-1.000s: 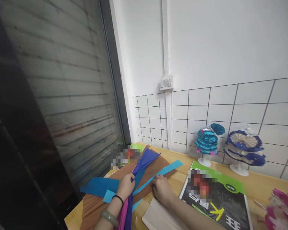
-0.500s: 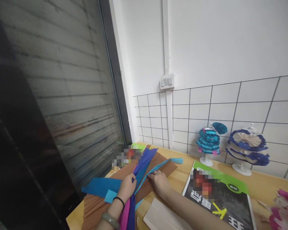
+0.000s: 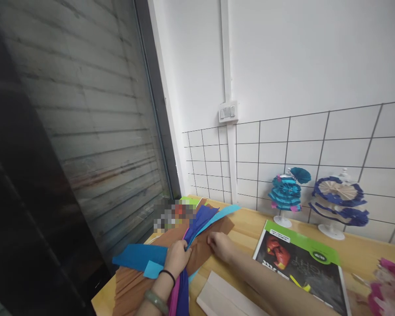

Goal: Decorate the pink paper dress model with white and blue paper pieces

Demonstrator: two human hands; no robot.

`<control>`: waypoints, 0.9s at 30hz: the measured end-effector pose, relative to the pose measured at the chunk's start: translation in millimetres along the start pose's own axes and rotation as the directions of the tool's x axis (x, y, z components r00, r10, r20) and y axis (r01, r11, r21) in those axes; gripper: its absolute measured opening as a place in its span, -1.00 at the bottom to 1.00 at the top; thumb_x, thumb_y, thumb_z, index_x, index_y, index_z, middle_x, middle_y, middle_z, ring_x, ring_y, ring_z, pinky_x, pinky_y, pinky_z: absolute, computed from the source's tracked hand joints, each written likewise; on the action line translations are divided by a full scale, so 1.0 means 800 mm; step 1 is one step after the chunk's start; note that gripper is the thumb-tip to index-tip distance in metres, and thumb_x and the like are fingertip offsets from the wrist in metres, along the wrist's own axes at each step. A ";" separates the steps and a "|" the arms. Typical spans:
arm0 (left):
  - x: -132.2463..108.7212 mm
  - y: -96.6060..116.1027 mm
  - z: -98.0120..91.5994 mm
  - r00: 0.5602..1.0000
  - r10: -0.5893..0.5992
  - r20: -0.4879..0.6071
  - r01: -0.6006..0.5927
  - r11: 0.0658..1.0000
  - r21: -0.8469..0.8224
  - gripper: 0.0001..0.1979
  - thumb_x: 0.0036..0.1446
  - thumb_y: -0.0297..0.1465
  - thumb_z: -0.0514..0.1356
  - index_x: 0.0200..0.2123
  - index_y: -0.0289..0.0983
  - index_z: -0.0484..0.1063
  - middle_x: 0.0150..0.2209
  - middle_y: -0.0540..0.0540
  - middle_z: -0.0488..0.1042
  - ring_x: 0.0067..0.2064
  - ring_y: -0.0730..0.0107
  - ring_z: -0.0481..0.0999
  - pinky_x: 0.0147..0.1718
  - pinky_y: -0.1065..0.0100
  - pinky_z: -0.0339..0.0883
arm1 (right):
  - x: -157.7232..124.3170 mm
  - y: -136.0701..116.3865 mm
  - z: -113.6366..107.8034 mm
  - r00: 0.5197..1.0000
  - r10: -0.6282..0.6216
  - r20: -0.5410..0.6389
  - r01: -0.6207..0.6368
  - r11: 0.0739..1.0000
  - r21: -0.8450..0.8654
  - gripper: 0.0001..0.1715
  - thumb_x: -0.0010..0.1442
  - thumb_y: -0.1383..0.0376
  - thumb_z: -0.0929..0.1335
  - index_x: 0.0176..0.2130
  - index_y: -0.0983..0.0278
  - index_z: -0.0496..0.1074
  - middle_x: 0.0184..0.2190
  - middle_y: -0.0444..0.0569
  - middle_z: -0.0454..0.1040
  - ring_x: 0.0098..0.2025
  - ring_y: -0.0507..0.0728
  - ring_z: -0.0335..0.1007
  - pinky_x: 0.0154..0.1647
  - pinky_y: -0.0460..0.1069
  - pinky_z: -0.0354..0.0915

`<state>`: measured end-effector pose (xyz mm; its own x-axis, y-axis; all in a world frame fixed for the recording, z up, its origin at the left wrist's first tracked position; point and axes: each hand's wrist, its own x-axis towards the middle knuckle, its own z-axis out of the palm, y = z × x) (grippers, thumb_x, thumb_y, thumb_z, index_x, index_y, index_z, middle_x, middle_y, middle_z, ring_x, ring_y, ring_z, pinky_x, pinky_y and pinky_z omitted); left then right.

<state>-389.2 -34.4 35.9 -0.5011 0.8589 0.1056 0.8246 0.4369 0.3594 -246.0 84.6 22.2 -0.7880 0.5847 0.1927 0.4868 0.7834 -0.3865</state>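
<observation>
My left hand point(image 3: 178, 260) is closed around a bunch of crepe paper strips: a dark blue strip point(image 3: 200, 219), a pink strip point(image 3: 174, 293) and a light blue strip point(image 3: 217, 215). Under the bunch spreads brown crepe paper point(image 3: 134, 285), wrinkled and wide. My right hand point(image 3: 222, 246) has curled fingers at the right edge of this brown paper and seems to pinch it; the fingertips are partly hidden. A teal strip point(image 3: 141, 256) and a small light blue piece point(image 3: 153, 269) lie left of my left hand.
Folded pale paper point(image 3: 227, 296) lies on the wooden table point(image 3: 245, 239) near my right forearm. A green and black book point(image 3: 299, 263) is to the right. Two paper-dressed stands, one teal point(image 3: 285, 193) and one blue and cream point(image 3: 339, 197), stand by the wall grid. Pink paper point(image 3: 388, 289) sits front right.
My right hand has left the light blue strip and moved slightly right, to the brown paper's edge. The light blue strip now fans out flatter. My left hand has shifted slightly right, still gripping the bunch.
</observation>
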 end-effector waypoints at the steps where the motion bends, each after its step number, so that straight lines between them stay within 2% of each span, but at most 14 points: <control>1: 0.002 -0.003 0.000 1.000 -0.003 0.006 0.003 1.000 -0.026 -0.87 -0.04 -0.34 0.09 -0.51 -0.24 0.39 -0.46 -0.07 0.47 -0.32 0.29 0.44 -0.37 0.38 0.13 | -0.006 0.004 0.002 1.000 -0.008 0.008 0.008 1.000 0.002 -0.83 0.18 0.31 0.25 -0.36 0.35 0.38 -0.38 -0.12 0.44 -0.29 0.04 0.36 -0.26 0.01 0.27; 3: 0.005 -0.008 0.001 1.000 -0.002 0.023 0.004 0.996 -0.087 -0.86 -0.06 -0.32 0.10 -0.51 -0.25 0.39 -0.49 -0.04 0.46 -0.36 0.31 0.43 -0.41 0.40 0.11 | -0.016 0.008 0.004 1.000 -0.025 0.009 0.025 1.000 -0.002 -0.85 0.16 0.38 0.25 -0.38 0.34 0.39 -0.36 -0.10 0.45 -0.25 0.05 0.34 -0.23 0.00 0.22; 6: 0.010 -0.013 0.001 0.998 0.019 0.057 -0.007 0.981 -0.191 -0.80 -0.09 -0.26 0.12 -0.57 -0.27 0.39 -0.54 -0.01 0.44 -0.39 0.34 0.40 -0.44 0.42 0.11 | -0.026 0.007 -0.001 0.999 -0.031 -0.022 0.030 0.999 -0.029 -0.76 0.11 0.47 0.20 -0.39 0.30 0.43 -0.36 -0.05 0.48 -0.22 0.10 0.31 -0.22 -0.01 0.13; 10: 0.016 -0.017 -0.002 0.995 0.047 0.087 -0.017 0.947 -0.321 -0.69 -0.07 -0.19 0.07 -0.65 -0.29 0.35 -0.63 0.05 0.34 -0.47 0.42 0.33 -0.46 0.45 0.11 | -0.031 -0.001 -0.012 0.996 -0.021 -0.091 0.013 0.997 -0.080 -0.69 0.08 0.47 0.16 -0.32 0.30 0.43 -0.33 0.05 0.46 -0.21 0.17 0.27 -0.21 0.03 0.06; 13: 0.017 -0.019 -0.002 0.994 0.044 0.100 -0.002 0.924 -0.382 -0.64 -0.11 -0.13 0.08 -0.71 -0.29 0.32 -0.71 0.09 0.22 -0.54 0.46 0.24 -0.52 0.44 0.06 | -0.031 -0.008 -0.013 0.991 -0.094 -0.099 0.085 0.992 -0.099 -0.65 0.08 0.46 0.16 -0.21 0.26 0.41 -0.26 0.02 0.43 -0.16 0.16 0.23 -0.19 0.00 0.05; 16: 0.018 -0.019 0.000 0.993 0.032 0.116 0.019 0.908 -0.418 -0.61 -0.15 -0.10 0.11 -0.76 -0.29 0.30 -0.76 0.12 0.10 -0.60 0.51 0.13 -0.57 0.43 -0.02 | -0.025 -0.017 -0.010 0.978 -0.190 -0.087 0.180 0.977 -0.111 -0.56 0.12 0.44 0.15 -0.02 0.19 0.30 -0.09 -0.03 0.37 -0.06 0.13 0.17 -0.12 -0.03 0.04; 19: 0.018 -0.020 0.004 0.992 0.023 0.121 0.033 0.897 -0.441 -0.65 -0.18 -0.15 0.14 -0.75 -0.31 0.34 -0.76 0.13 0.09 -0.60 0.53 0.10 -0.57 0.43 -0.04 | -0.013 -0.025 -0.007 0.964 -0.250 -0.090 0.235 0.961 -0.147 -0.55 0.16 0.40 0.16 0.05 0.18 0.22 0.02 -0.04 0.29 0.04 0.15 0.06 -0.02 0.00 -0.02; 22: 0.018 -0.020 0.005 0.992 0.016 0.122 0.042 0.886 -0.461 -0.72 -0.20 -0.22 0.16 -0.69 -0.34 0.41 -0.74 0.11 0.17 -0.59 0.52 0.13 -0.55 0.43 0.01 | -0.002 -0.026 -0.006 0.958 -0.273 -0.090 0.250 0.946 -0.207 -0.64 0.18 0.40 0.16 -0.05 0.21 0.31 -0.06 -0.02 0.35 0.04 0.19 0.05 0.01 0.07 -0.07; 24: 0.017 -0.020 0.004 0.992 0.013 0.122 0.047 0.878 -0.476 -0.74 -0.20 -0.25 0.15 -0.67 -0.34 0.43 -0.73 0.11 0.20 -0.58 0.52 0.16 -0.54 0.43 0.03 | 0.003 -0.023 -0.007 0.962 -0.263 -0.080 0.235 0.938 -0.254 -0.70 0.19 0.42 0.15 -0.20 0.27 0.40 -0.21 0.03 0.43 -0.06 0.22 0.14 -0.07 0.10 -0.02; 27: 0.016 -0.021 0.000 0.993 -0.006 0.115 0.063 0.866 -0.496 -0.74 -0.19 -0.24 0.14 -0.69 -0.32 0.42 -0.74 0.11 0.20 -0.58 0.50 0.18 -0.53 0.42 0.04 | 0.001 -0.013 -0.008 0.966 -0.250 -0.061 0.218 0.921 -0.322 -0.69 0.20 0.43 0.14 -0.36 0.33 0.42 -0.36 0.08 0.44 -0.19 0.23 0.19 -0.19 0.11 0.01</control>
<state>-409.6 -30.8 30.9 -0.4728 0.8812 -0.0042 0.5520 0.2999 0.7780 -248.9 78.5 32.2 -0.8602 0.3818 0.3380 0.3978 0.9172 -0.0237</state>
